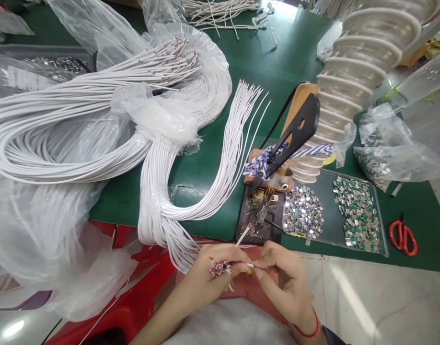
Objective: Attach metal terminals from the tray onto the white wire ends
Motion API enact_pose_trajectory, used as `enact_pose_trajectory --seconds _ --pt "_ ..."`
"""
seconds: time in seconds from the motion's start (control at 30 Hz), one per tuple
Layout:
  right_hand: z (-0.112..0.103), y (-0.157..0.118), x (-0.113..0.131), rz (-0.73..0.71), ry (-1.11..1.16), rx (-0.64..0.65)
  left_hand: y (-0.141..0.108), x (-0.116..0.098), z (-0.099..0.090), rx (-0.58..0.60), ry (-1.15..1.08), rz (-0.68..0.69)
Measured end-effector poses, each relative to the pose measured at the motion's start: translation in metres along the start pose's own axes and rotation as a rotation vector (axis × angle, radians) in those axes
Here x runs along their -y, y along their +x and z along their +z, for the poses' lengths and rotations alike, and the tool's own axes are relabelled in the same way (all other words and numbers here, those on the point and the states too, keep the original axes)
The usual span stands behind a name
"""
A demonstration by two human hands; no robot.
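In front of my lap, my left hand (214, 268) is closed round several white cables, whose stripped ends with red and white wires (220, 268) poke out of the fist. One cable end (244, 235) sticks up past the index finger. Between left thumb and forefinger lies a single white cable tip (250, 265), with a small yellowish spot beneath it. My right hand (283, 275) pinches at that same tip, thumb and index finger pressed together; the exact contact is hidden by the fingers. The cables trail from a bundle (157, 191) hanging over the table edge.
The green table (205, 225) carries a soldering spot (261, 211) under a ribbed duct (364, 62), with a black bracket (295, 134). A tray (328, 235) holds small metal connectors (302, 211) and green-backed ones (360, 215). Red scissors (403, 237) lie right; large cable coils (62, 100) left.
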State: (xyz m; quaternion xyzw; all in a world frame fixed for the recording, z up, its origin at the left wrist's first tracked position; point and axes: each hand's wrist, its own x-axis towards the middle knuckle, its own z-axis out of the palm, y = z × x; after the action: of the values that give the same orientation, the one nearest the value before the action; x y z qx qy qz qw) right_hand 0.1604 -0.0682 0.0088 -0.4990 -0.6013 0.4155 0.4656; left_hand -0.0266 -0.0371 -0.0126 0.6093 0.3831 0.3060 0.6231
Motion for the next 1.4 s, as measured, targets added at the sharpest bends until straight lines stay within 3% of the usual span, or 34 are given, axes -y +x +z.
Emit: enact_pose_trajectory --seconds 0.13,0.23,0.5,0.67,0.83,0.97,1.13,1.27,1.4 --pt "-0.001 0.0 0.001 0.02 -0.105 -0.006 0.006 0.0 -0.002 -0.123 -0.095 -0.01" --pt "-0.014 -0.001 -0.001 0.028 -0.215 0.0 0.009 0.002 -0.009 -0.251 -0.222 -0.07" --pt "-0.073 0.027 -0.036 0.086 -0.729 -0.238 0.028 0.007 -0.013 -0.154 -0.23 -0.078" --pt "-0.081 0.047 -0.057 0.071 -0.873 -0.237 0.032 0.006 -0.01 -0.125 -0.215 -0.063" --pt "-0.082 0.047 -0.059 0.076 -0.776 -0.263 0.033 0.001 -0.008 -0.143 -0.194 -0.079" --pt "-0.08 0.032 -0.046 0.199 -0.518 -0.295 0.033 0.001 -0.008 -0.089 -0.178 -0.08" --pt "-0.053 0.012 -0.022 0.202 -0.105 -0.08 0.03 0.003 -0.01 -0.021 -0.177 -0.102" --pt "-0.027 0.008 -0.012 0.263 0.091 -0.084 0.028 0.001 -0.01 -0.032 -0.179 -0.099" --pt "-0.013 0.009 -0.014 0.339 0.14 -0.074 0.031 -0.002 -0.009 -0.041 -0.141 -0.081"
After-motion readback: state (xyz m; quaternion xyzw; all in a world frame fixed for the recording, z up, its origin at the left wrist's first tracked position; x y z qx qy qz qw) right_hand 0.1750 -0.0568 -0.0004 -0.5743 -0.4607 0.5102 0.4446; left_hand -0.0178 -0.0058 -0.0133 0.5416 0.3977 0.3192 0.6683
